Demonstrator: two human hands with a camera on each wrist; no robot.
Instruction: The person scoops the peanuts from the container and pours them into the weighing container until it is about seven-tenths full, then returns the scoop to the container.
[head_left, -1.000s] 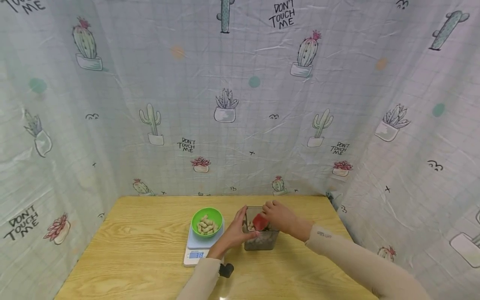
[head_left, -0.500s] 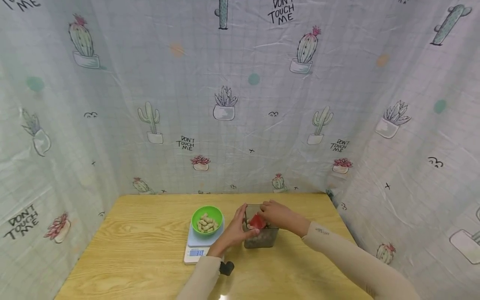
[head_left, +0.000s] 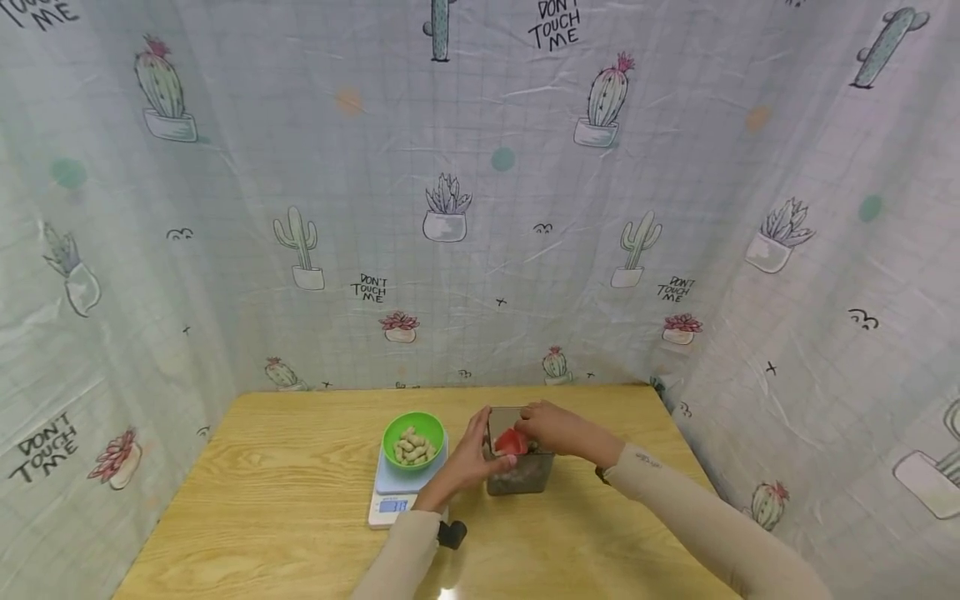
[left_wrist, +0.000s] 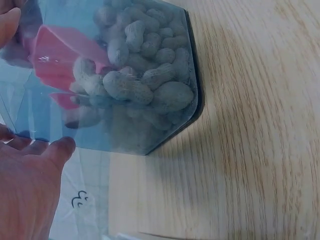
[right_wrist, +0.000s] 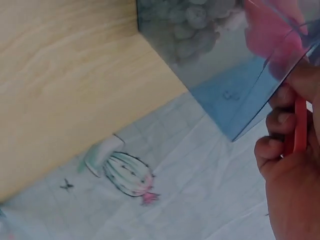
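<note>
A see-through grey plastic container [head_left: 520,477] stands on the table with peanuts [left_wrist: 132,90] in its lower part. My left hand [head_left: 463,463] grips its left side, thumb at the near side and fingers by the far left corner. My right hand [head_left: 562,430] reaches over the right rim and holds a red scoop by its handle [right_wrist: 300,125]. Down inside the container is the bowl of the red scoop [head_left: 512,442], tilted toward the left wall. Through the wall in the left wrist view, several peanuts lie at the scoop's mouth.
Left of the container, a green bowl [head_left: 390,432] holding peanuts [head_left: 414,447] sits on a white kitchen scale [head_left: 397,481] with a lit display. Around the wooden table [head_left: 262,467] hangs a cactus-print curtain [head_left: 480,275].
My right hand has shifted slightly left, and the red scoop has moved left inside the container. My left hand keeps its grip. The bowl and scale stay put.
</note>
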